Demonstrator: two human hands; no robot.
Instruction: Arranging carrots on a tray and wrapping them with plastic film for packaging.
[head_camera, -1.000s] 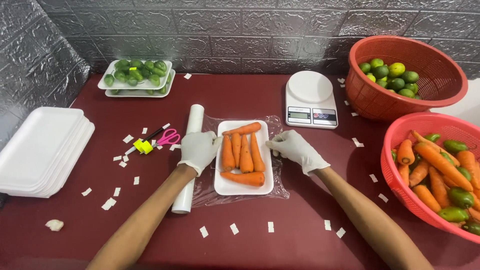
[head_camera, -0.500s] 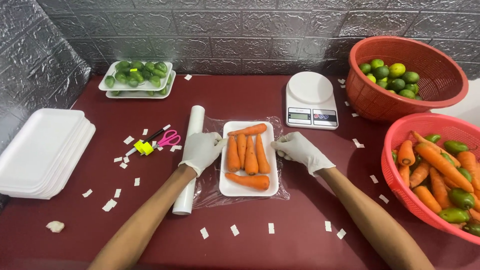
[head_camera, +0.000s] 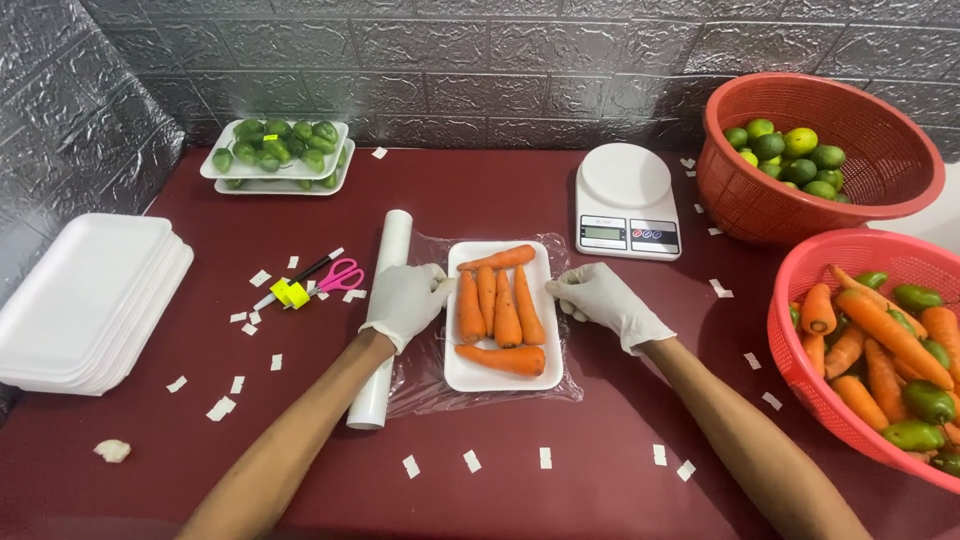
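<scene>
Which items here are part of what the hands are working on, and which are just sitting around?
In use: left hand, right hand, tray of carrots, plastic wrap sheet, wrap roll.
Lying about: scale, scissors, empty tray stack, lime basket, tray of limes.

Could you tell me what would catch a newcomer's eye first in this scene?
Probably the white tray of carrots at the middle of the dark red table, resting on clear film, with the gloved left hand and right hand at its two sides. Next, at the right, come the red basket of limes and the red basket of carrots and green peppers.
</scene>
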